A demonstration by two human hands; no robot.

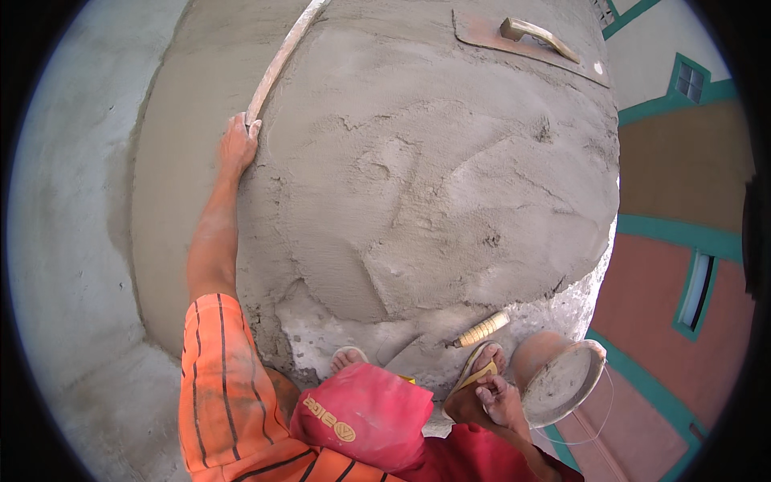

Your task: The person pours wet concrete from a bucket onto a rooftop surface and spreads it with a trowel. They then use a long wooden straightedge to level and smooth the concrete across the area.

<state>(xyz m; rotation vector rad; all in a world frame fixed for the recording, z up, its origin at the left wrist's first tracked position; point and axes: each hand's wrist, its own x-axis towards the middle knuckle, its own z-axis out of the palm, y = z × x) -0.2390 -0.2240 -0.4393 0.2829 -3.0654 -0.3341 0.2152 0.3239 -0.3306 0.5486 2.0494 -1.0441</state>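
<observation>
Yellow lettering (328, 418) marked red clothing (381, 398). The left hand (238, 147) gripped a strip (283, 63) pointing far and slightly right; the right hand (502, 403) curled, its hold unclear.

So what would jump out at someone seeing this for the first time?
Probably the broad patch of rough grey cement filling the middle. Next comes the bright orange striped sleeve at lower left, with the left hand above it gripping a long pale bar. The bucket at lower right stands out too.
</observation>
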